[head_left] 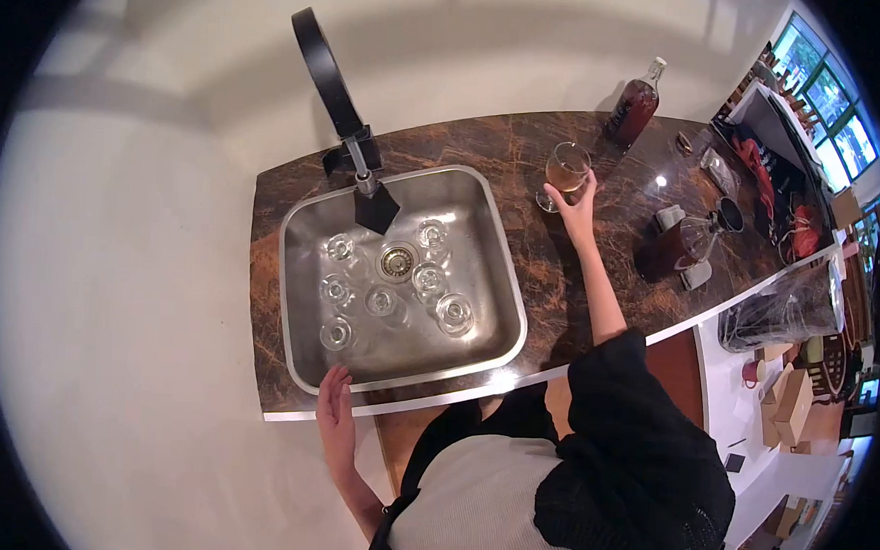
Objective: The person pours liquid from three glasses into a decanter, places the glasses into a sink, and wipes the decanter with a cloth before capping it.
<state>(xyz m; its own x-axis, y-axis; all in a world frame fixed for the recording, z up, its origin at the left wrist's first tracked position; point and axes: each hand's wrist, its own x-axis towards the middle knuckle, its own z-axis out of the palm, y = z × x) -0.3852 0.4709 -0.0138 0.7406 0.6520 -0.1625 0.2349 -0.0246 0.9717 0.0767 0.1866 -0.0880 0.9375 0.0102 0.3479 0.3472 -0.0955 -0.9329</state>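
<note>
**Item: stemmed glass (567, 171).** Clear, rounded bowl on a short stem with a round foot. It is roughly one-third full of amber liquid. It stands upright on the counter (556, 279), just beyond the far right corner of the sink (506, 268).

**Right hand (579, 208).** It reaches out from a black sleeve, past the right side of the sink. The fingers are curled around the lower bowl and stem of the glass, gripping it.

**Left hand (336, 407).** It is open, with palm down and fingers together. It lies flat on the counter edge at the near left corner of the sink and holds nothing.

**Sink.** A square steel basin set into the brown veined stone counter. Seven clear glasses (427, 277) stand inside, ringed around the drain (396, 262).

**Faucet (323, 67).** Black and arched, mounted at the far rim of the sink, with its spout head hanging over the basin.

**Bottle (635, 109).** Clear with a pale cap, holding dark amber liquid. It stands on the counter to the right of the sink, beyond the glass.

**Carafe (676, 246).** Holds dark liquid. It sits well to the right of the sink, near the right end of the counter.
</note>
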